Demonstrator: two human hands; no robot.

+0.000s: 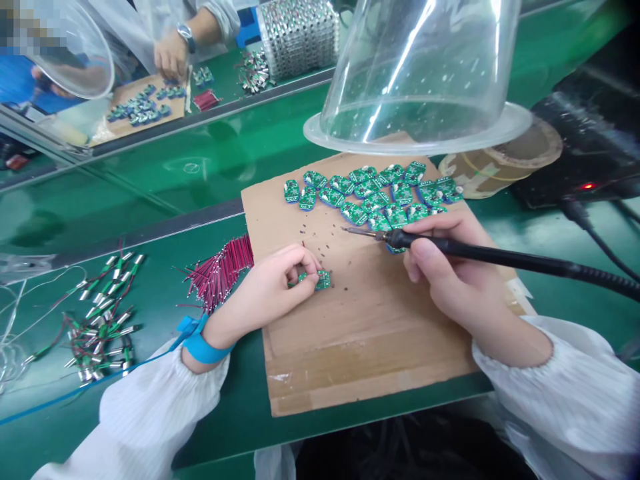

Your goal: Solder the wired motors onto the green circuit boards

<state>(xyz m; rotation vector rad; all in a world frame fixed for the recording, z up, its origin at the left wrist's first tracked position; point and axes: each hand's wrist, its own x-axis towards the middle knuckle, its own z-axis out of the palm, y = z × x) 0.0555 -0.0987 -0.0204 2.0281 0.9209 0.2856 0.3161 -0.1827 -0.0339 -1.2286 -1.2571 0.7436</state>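
My left hand [280, 283] is curled, its fingertips pinching a small green circuit board [320, 280] flat on a brown cardboard sheet [370, 347]. It wears a blue wrist strap [200, 343]. My right hand [450, 273] grips a black soldering iron [480, 253] like a pen. The iron's metal tip [353, 231] points left, hovering above the cardboard, a short way up and right of the pinched board. Several more green circuit boards [375, 190] lie clustered at the cardboard's far edge.
A bundle of red wires [220, 273] lies left of the cardboard, with wired metal parts [103, 313] further left. A clear plastic hood [420, 73] hangs above the far boards. A tape roll [505, 160] and black soldering station [585, 153] sit right. Another person's hand [170, 57] works opposite.
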